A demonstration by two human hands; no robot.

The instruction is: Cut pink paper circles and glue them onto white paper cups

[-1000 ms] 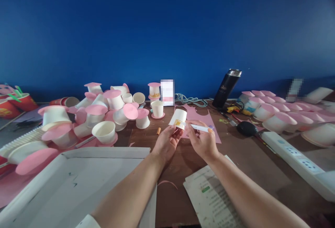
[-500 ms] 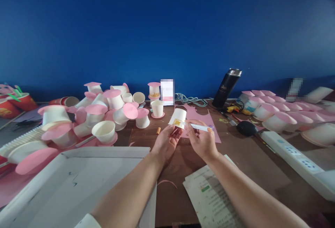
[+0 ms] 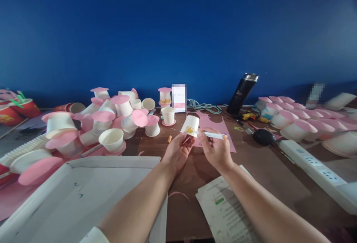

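The white cup is above the middle of the brown table, tilted, its long axis running near to far and its far end leaning slightly right. Which end is its mouth is hard to tell. Its yellow drawing is on the near part of the side. The marker lies almost level from left to right, writing end toward the cup and orange end to the right, slightly nearer.

The left hand is narrow, thumb and fingers holding the cup's near end. The right hand is closed around the marker, pinching it near its left end; whether the tip touches the cup cannot be told.

There is one held cup, one marker, one small orange cap left of the hands, one black bottle leaning right at the far side, and one power strip at right. One upright cup stands on a pink disc beyond the cap. The piled cups at left overlap too much to count.
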